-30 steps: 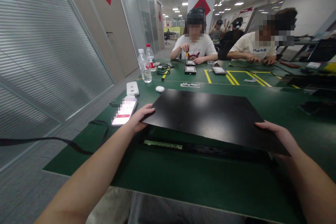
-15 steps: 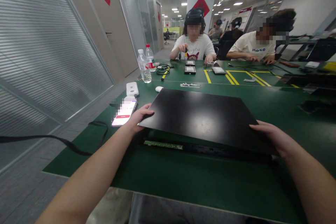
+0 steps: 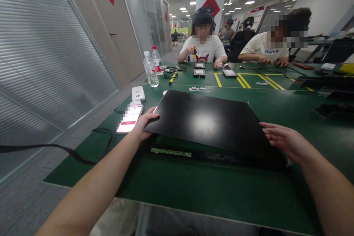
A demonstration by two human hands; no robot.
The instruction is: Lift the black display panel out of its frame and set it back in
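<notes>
Head: black panel (image 3: 210, 123) long axis left-right.

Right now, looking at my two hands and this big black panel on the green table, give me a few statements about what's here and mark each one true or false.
1. The left hand grips the near left corner of the black panel. True.
2. The right hand is lifted well clear of the panel. False: it lies open at the panel's right edge.
3. A phone with a lit screen lies just left of the left hand. True.
4. The two water bottles lie on their sides. False: both stand upright.
5. A green circuit strip shows below the panel's near edge. True.
</notes>
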